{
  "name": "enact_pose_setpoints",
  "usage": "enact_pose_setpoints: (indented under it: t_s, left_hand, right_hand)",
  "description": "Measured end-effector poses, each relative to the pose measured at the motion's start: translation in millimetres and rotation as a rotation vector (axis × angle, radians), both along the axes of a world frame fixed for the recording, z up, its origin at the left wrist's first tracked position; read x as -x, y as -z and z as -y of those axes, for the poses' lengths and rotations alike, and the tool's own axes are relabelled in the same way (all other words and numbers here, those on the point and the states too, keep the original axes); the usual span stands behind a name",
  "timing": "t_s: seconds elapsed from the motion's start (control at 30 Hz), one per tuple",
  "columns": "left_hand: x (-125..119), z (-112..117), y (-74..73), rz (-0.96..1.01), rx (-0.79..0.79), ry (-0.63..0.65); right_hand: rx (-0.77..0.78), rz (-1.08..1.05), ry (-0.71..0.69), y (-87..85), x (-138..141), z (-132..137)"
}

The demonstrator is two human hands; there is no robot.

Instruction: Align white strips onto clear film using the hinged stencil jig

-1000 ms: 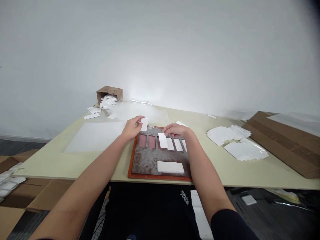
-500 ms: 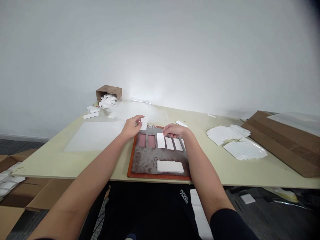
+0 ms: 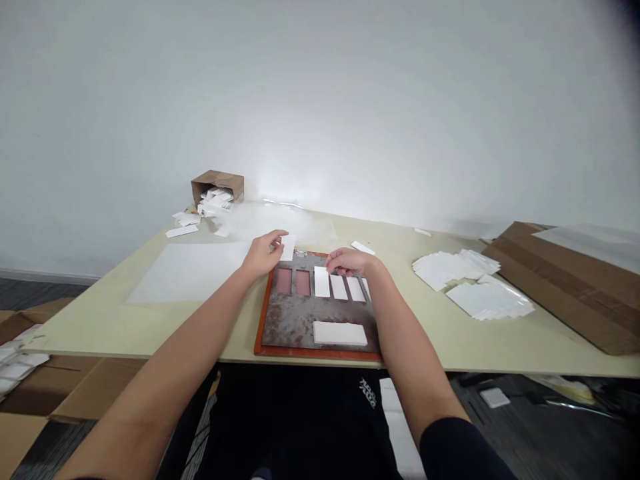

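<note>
My left hand (image 3: 263,254) is closed on a white card (image 3: 288,248), held at the top left corner of a dark metal plate (image 3: 290,320). The plate lies on an orange-red board (image 3: 259,343) with a small metal clip at its far edge. My right hand (image 3: 346,261) pinches the top of another white card (image 3: 322,283), which lies at the third slot of the plate. To its right, white cards (image 3: 339,287) fill further slots. Two slots on the left show a pink base (image 3: 303,283). A stack of white cards (image 3: 340,333) rests on the plate's near part.
At the back left a small cardboard box (image 3: 218,179) lies with white cards spilling out. A translucent sheet (image 3: 185,273) lies left of the board. Fanned white packets (image 3: 490,298) and a large cardboard box (image 3: 565,287) are on the right. Open cartons (image 3: 85,387) stand below left.
</note>
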State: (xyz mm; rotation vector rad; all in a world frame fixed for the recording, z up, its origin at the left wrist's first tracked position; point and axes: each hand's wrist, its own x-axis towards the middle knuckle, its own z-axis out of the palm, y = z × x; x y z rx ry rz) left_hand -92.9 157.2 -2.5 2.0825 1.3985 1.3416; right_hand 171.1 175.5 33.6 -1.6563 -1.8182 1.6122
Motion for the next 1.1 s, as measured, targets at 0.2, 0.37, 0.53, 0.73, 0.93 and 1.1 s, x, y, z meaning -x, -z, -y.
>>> enact_pose_setpoints:
  t_s: [0.2,0.37,0.53,0.73,0.93,1.1]
  left_hand:
    - [-0.3,1.5,-1.6,-0.001,0.002,0.001]
    - [-0.4,2.2,-2.0,-0.004,0.0,-0.002]
    - [-0.3,1.7,-1.5,-0.007,-0.002,-0.002]
    - [-0.4,1.4,-1.3,-0.01,-0.002,-0.001]
    - [-0.2,1.4,-1.0,-0.009,-0.004,0.001]
    - [0.0,1.0,-0.4,-0.007,-0.001,0.004]
  right_hand:
    - [0.003,0.001,-0.012,0.8,-1.1,-1.4]
    - [-0.005,0.019,-0.023,-3.3,0.1,2.5]
    - [-0.03,0.022,-0.042,-5.6,-0.5,5.3]
    - [-0.059,0.036,-0.051,-4.8,-0.6,4.9]
    - [-0.098,0.081,-0.053,-3.4,-0.1,4.4]
    - [-0.132,0.12,-0.052,1.2,0.0,1.2]
